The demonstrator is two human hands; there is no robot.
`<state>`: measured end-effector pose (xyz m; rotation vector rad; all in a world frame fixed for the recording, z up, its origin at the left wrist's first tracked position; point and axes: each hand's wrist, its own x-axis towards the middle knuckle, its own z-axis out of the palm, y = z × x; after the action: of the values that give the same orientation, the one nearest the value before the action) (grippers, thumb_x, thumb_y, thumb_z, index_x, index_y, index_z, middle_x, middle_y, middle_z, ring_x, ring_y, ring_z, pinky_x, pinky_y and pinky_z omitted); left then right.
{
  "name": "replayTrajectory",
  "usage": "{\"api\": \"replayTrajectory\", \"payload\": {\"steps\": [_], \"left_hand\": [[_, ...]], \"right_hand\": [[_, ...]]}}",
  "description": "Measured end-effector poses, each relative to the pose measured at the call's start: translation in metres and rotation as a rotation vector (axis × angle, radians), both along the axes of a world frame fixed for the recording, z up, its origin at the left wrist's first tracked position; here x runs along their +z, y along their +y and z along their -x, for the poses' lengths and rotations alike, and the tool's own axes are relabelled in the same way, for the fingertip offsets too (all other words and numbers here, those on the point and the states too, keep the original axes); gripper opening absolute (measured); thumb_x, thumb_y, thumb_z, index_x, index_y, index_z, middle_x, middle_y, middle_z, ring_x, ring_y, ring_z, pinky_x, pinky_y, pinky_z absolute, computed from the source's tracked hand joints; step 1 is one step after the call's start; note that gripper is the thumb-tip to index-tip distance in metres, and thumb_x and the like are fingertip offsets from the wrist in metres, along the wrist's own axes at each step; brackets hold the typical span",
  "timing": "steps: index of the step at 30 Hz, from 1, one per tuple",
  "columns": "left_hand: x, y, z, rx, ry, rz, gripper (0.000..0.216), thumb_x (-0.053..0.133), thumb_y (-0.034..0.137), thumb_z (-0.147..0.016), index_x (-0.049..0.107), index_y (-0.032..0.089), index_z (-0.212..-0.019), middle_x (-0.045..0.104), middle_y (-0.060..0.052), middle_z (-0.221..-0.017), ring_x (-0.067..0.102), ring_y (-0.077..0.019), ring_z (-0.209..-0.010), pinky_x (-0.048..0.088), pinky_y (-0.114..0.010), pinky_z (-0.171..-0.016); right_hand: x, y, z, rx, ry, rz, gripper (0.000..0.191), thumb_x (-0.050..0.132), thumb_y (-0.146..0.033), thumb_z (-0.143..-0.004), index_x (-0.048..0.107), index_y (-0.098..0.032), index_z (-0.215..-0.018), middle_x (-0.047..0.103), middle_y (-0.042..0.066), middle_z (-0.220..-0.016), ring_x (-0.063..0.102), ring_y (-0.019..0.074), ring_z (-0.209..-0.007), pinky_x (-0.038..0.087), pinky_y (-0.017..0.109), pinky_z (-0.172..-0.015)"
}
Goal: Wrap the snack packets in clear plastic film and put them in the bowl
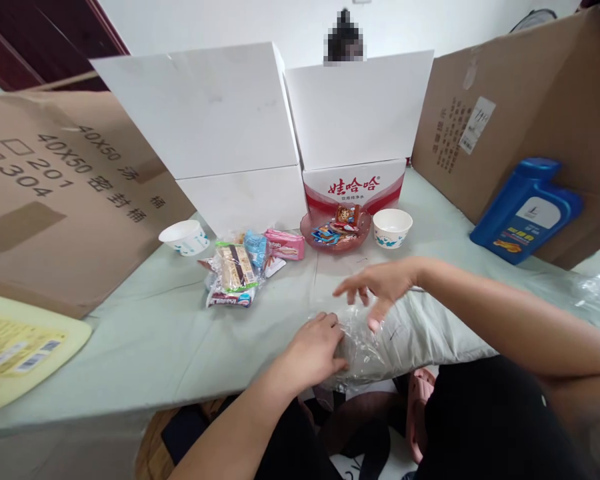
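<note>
At the front edge of the table, my left hand has its fingers bent onto a crumpled clear plastic bag, holding it. Just above and to the right of that bag is my right hand, its fingers spread and nothing in them. Past my hands, a pinkish glass bowl holds several small wrapped snacks. Beside it on the right stands a white paper bowl. A pile of packaged snacks lies to the left, with a pink wafer packet at its right side.
Another white paper bowl tilts near the left carton. White boxes line the back. A blue bottle leans by the right carton. A pale yellow container lies at left. A person's hair shows behind the boxes.
</note>
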<state>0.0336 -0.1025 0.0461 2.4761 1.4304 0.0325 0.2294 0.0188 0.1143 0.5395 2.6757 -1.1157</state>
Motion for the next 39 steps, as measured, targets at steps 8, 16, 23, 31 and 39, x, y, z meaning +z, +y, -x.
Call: {"api": "replayTrajectory", "payload": {"steps": [8, 16, 23, 31, 39], "left_hand": [[-0.006, 0.012, 0.003, 0.045, -0.107, -0.017, 0.086, 0.083, 0.045, -0.059, 0.049, 0.023, -0.135, 0.038, -0.012, -0.150, 0.039, -0.0337, -0.134, 0.037, -0.045, -0.109], [0.002, 0.027, 0.006, 0.485, 0.051, 0.007, 0.069, 0.050, 0.050, -0.091, 0.031, 0.013, -0.147, 0.065, -0.015, -0.122, 0.062, -0.0299, -0.112, 0.047, -0.036, -0.089], [-0.004, 0.045, 0.020, 0.735, 0.067, -0.086, 0.070, 0.054, 0.046, -0.086, 0.037, 0.009, -0.143, 0.073, -0.011, -0.090, 0.068, -0.0304, -0.091, 0.049, -0.035, -0.073], [0.009, 0.040, 0.049, 0.003, -0.461, 0.254, 0.062, 0.071, 0.053, -0.070, 0.060, 0.021, -0.122, 0.059, -0.010, -0.129, 0.055, -0.0255, -0.117, 0.046, -0.034, -0.095], [-0.004, 0.044, 0.056, 0.203, -0.354, 0.094, 0.015, 0.058, 0.032, -0.078, 0.064, 0.020, -0.084, 0.068, -0.007, -0.106, 0.060, -0.0235, -0.107, 0.044, -0.038, -0.098]], "right_hand": [[-0.045, -0.049, -0.067, -0.247, 0.317, -0.372, 0.018, 0.061, -0.018, -0.085, 0.072, -0.020, -0.100, 0.068, 0.008, -0.100, 0.062, 0.0188, -0.095, 0.047, 0.031, -0.086], [-0.061, -0.045, -0.106, -0.368, 0.657, -0.371, 0.009, 0.056, -0.024, -0.089, 0.064, -0.020, -0.093, 0.067, 0.010, -0.107, 0.058, 0.0225, -0.113, 0.046, 0.038, -0.095], [-0.065, -0.043, -0.110, -0.360, 0.304, -0.445, 0.012, 0.050, -0.021, -0.088, 0.059, -0.019, -0.081, 0.063, 0.004, -0.078, 0.057, 0.0170, -0.072, 0.044, 0.030, -0.070], [-0.066, -0.045, -0.105, -0.503, 0.174, -0.378, 0.032, 0.033, -0.035, -0.099, 0.057, -0.020, -0.084, 0.063, 0.005, -0.079, 0.057, 0.0176, -0.070, 0.040, 0.029, -0.067], [-0.074, -0.039, -0.099, -0.776, 0.182, -0.324, 0.033, 0.033, -0.036, -0.097, 0.062, -0.020, -0.096, 0.068, 0.004, -0.075, 0.064, 0.0208, -0.075, 0.046, 0.033, -0.075]]}}
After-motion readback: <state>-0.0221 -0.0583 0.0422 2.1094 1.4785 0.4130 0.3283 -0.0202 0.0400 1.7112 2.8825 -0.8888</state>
